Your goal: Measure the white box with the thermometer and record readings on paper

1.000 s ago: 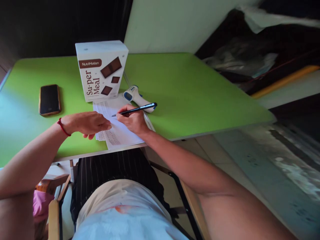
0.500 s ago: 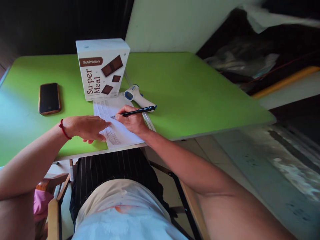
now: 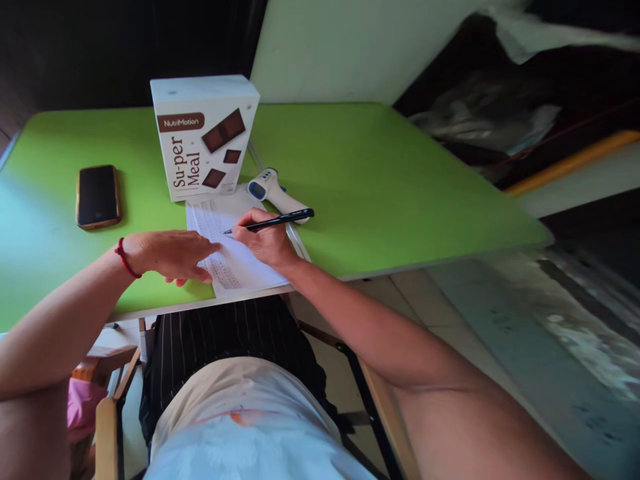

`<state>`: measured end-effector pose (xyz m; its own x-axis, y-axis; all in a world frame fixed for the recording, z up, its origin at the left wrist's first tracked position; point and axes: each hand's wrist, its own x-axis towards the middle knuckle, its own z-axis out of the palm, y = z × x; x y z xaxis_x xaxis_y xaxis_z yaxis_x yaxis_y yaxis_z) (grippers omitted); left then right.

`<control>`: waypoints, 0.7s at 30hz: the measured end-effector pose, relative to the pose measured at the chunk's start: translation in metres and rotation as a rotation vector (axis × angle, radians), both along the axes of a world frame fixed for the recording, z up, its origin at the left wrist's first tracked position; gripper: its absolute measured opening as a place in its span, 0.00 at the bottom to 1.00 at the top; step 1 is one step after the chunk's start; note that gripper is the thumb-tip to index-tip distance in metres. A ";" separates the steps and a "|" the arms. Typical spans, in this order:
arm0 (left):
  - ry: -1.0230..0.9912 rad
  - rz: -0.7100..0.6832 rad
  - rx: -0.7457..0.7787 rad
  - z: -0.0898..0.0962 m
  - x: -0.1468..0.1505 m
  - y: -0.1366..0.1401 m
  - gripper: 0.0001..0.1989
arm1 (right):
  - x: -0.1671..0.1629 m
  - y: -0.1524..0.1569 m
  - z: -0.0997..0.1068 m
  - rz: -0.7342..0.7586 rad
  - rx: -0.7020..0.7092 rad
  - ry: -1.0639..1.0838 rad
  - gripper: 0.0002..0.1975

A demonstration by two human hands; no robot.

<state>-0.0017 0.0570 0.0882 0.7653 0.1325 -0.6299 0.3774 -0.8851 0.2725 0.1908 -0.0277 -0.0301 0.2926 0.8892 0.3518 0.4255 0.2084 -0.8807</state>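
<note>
A white sheet of paper (image 3: pixel 250 270) covered partly with small lines of writing lies at the table's near edge. My right hand (image 3: pixel 267 241) rests on it, fingers closed round a black pen (image 3: pixel 280 221) whose tip is at the paper, just right of the written lines. My left hand (image 3: pixel 173 255), a red cord bracelet (image 3: pixel 125 259) at its wrist, lies palm down across the paper's left edge with its fingers stretched out. Beyond the right hand is a white and blue infrared thermometer (image 3: pixel 274 190), lying on its side close to the pen.
A white NutriMotion box (image 3: pixel 205 143) stands upright at the paper's far end. On the left of the green table (image 3: pixel 390 193) lies a phone (image 3: pixel 98 197) in a brown case. A wooden chair arm (image 3: pixel 107 437) is below, near my lap.
The pen tip and my right hand have shifted very slightly to the right along the paper. My left hand stays in place on the sheet.
</note>
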 end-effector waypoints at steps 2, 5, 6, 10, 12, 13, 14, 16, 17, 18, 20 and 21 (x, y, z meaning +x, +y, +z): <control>-0.005 -0.001 0.005 0.000 0.000 0.000 0.32 | 0.000 0.000 0.000 -0.017 -0.002 -0.007 0.13; 0.001 0.000 0.014 0.001 0.001 -0.001 0.32 | 0.001 0.001 0.000 -0.023 -0.013 -0.037 0.14; 0.005 0.000 0.013 0.001 0.001 -0.001 0.32 | 0.001 0.001 0.000 -0.020 -0.010 -0.042 0.14; 0.001 -0.001 0.011 0.001 0.001 -0.001 0.32 | 0.002 0.002 -0.001 0.010 0.002 -0.040 0.15; 0.003 -0.001 0.010 0.000 0.000 0.000 0.32 | 0.002 0.002 -0.001 0.012 -0.007 -0.037 0.16; 0.002 -0.002 0.008 0.000 0.000 0.000 0.32 | 0.002 0.001 -0.001 0.009 -0.011 -0.037 0.17; -0.001 -0.004 0.008 0.000 0.000 0.000 0.32 | 0.002 0.001 -0.001 0.005 -0.012 -0.038 0.17; -0.015 -0.009 0.014 0.000 0.000 -0.001 0.31 | 0.002 0.001 0.000 -0.005 -0.011 -0.039 0.18; -0.021 -0.011 0.019 0.001 0.000 -0.001 0.30 | 0.001 0.001 0.000 -0.010 -0.011 -0.040 0.18; -0.025 -0.012 0.025 0.001 0.001 -0.001 0.30 | 0.001 0.001 0.000 -0.014 -0.010 -0.039 0.18; -0.025 -0.015 0.035 0.001 0.001 -0.001 0.28 | 0.001 0.001 0.000 -0.018 -0.002 -0.037 0.18; -0.031 -0.017 0.037 0.001 0.001 -0.001 0.28 | 0.001 0.001 0.000 -0.016 0.003 -0.036 0.18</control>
<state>-0.0005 0.0560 0.0891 0.7868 0.1423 -0.6006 0.3543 -0.9009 0.2508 0.1920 -0.0272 -0.0301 0.2941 0.8833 0.3651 0.4605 0.2038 -0.8639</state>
